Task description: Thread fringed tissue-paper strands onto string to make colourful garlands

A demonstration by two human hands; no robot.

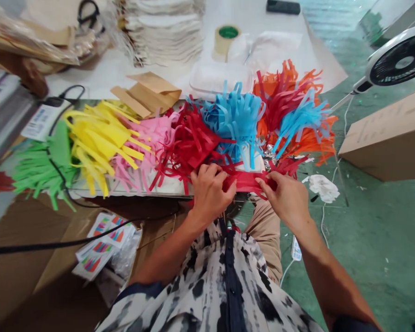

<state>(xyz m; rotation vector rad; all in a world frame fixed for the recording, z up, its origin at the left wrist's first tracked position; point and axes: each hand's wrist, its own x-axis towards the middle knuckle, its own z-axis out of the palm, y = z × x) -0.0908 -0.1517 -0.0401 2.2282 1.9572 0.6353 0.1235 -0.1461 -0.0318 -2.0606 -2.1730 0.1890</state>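
Note:
Stretched between my hands at the table's front edge is a red tissue-paper tassel [245,181]. The fingers of my left hand [210,191] are closed on its left end. At its right end, my right hand [284,196] pinches the paper between thumb and fingers. Just beyond lie piles of fringed paper: a dark red bunch [197,138], a blue bunch [237,113], a pink bunch [159,131], a yellow bunch [102,133] and a green bunch [43,161]. Orange fringes [311,145] with red and blue ones on top sit at the right.
Behind the piles are folded brown paper [152,92], a tape roll [226,39] and stacked white sheets [164,30]. A fan [401,62] and a cardboard box [387,136] stand at right. An open carton [24,240] with printed cards [102,244] is below left; a black cable [72,242] crosses it.

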